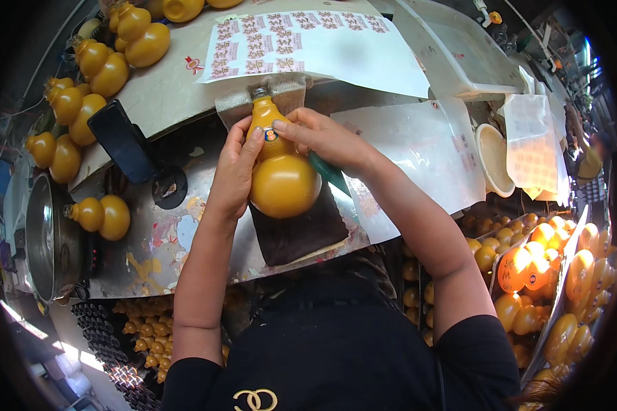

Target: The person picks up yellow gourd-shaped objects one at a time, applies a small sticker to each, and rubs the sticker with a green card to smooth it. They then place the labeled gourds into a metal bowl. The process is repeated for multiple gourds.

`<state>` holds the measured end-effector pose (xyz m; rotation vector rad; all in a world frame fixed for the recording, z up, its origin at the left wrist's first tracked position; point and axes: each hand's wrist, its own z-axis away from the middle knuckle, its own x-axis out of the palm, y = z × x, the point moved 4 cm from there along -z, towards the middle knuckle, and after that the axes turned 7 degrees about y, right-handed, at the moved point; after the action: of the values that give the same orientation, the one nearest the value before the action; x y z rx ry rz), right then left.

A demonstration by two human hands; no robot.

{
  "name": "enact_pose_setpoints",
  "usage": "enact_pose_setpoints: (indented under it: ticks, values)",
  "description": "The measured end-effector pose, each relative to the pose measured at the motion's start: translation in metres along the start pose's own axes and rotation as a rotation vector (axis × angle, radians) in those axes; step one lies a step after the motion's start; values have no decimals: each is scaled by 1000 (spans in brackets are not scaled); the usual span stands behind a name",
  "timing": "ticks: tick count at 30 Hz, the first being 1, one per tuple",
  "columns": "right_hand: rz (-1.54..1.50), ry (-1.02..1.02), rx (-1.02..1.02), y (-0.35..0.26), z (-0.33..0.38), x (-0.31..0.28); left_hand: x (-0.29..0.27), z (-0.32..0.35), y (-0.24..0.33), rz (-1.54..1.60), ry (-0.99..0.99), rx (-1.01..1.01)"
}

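Note:
A glossy yellow gourd-shaped bottle [286, 186] with a threaded neck lies on a dark cloth pad [298, 236], its neck pointing away from me. My left hand [237, 164] is closed round the left side of its upper bulb, thumb beside a small round blue-and-orange sticker [270, 134]. From the other side my right hand [322, 140] grips the same bulb, its thumb at the sticker's upper edge. A green flat piece [328, 172] shows below my right hand; whether those fingers hold it is hidden. Under the bottle's neck is a folded, translucent wrap-like sheet [286, 92].
A printed sticker sheet [363, 51] lies beyond the bottle, with a translucent backing sheet [418, 161] to the right. A phone on a stand [123, 140], another gourd bottle [106, 216] and a metal basin [44, 236] are left. Crates of gourd bottles [507, 274] stand lower right.

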<state>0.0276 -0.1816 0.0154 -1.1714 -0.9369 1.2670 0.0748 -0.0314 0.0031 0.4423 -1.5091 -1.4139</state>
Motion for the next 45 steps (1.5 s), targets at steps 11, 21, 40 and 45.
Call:
enact_pose_setpoints:
  ticks: [11, 21, 40, 45]
  values:
    - [102, 43, 74, -16, 3, -4, 0, -7, 7, 26, 18, -102]
    - [235, 31, -15, 0, -14, -1, 2, -8, 4, -110, 33, 20]
    - [55, -107, -111, -1, 7, -6, -17, -6, 0, -221, -171, 46]
    - [6, -37, 2, 1, 2, -7, -9, -6, 2, 109, -145, -78]
